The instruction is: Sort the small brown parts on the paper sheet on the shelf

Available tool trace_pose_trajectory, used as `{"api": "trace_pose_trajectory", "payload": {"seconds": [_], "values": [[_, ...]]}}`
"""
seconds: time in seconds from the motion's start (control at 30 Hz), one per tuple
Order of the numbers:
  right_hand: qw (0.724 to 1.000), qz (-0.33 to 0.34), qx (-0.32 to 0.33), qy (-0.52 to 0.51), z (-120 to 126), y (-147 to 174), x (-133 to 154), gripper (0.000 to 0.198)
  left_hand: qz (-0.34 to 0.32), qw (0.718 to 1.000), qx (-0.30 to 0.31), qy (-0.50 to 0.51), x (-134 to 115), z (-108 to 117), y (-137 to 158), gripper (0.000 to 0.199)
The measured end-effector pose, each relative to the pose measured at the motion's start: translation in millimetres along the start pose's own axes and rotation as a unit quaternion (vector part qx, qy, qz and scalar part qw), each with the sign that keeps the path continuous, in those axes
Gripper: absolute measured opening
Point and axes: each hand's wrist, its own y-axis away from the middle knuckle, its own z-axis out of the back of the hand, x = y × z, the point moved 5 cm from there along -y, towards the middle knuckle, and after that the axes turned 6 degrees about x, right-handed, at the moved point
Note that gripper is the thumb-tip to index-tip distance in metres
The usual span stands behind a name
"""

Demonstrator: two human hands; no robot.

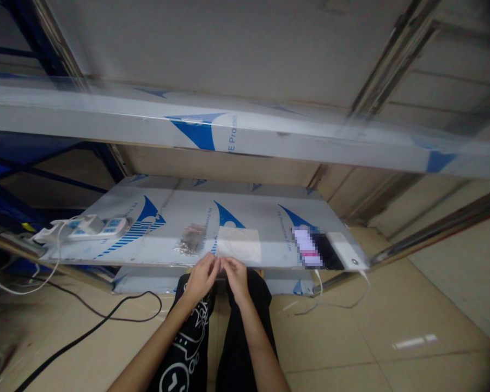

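My left hand (204,276) and my right hand (235,274) meet at the front edge of a film-covered metal shelf (179,207). The fingertips of both are pinched together, and whatever sits between them is too small to make out. Just beyond my right hand lies a flat white sheet or pouch (239,243). Past my left hand is a clear plastic bag (191,239) with brownish contents that I cannot identify.
A white power strip (100,227) with plugs and cables sits at the shelf's left end. Toward the right end lie a lit phone (307,247), a dark device (326,251) and a white device (345,250) with cables. An upper shelf (269,136) crosses above. A black cable (106,321) runs over the floor.
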Motion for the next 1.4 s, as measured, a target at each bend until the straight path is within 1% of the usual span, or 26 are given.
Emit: {"api": "trace_pose_trajectory", "payload": {"seconds": [0.13, 0.23, 0.47, 0.67, 0.83, 1.1, 1.23, 1.4], "values": [[1.0, -0.004, 0.0, 0.0, 0, 0, 2, 0.028, -0.014, 1.0, 0.001, -0.006, -2, 2, -2, 0.023], [1.0, -0.004, 0.009, -0.005, -2, 0, 1, 0.029, -0.007, 1.0, -0.001, 0.003, -2, 5, -3, 0.025], [1.0, -0.007, 0.018, 0.023, -7, 0, -4, 0.024, 0.024, 0.998, -0.018, 0.058, 2, 12, -2, 0.031], [0.999, -0.01, 0.032, 0.035, -8, 0, -3, 0.02, 0.021, 0.998, -0.008, 0.054, 2, 16, -1, 0.031], [0.998, 0.005, 0.047, 0.046, -8, 1, 0, 0.018, 0.017, 0.998, -0.001, 0.057, 2, 15, 0, 0.031], [0.997, 0.024, 0.039, 0.056, -11, 1, -1, 0.019, 0.019, 0.998, 0.003, 0.063, 6, 13, -1, 0.029], [0.997, 0.028, 0.044, 0.062, -12, 1, 0, 0.02, 0.022, 0.997, -0.007, 0.076, 8, 12, -2, 0.03], [0.998, 0.01, 0.038, 0.053, -11, 1, -3, 0.029, 0.027, 0.997, -0.011, 0.078, 11, 10, -2, 0.028]]}}
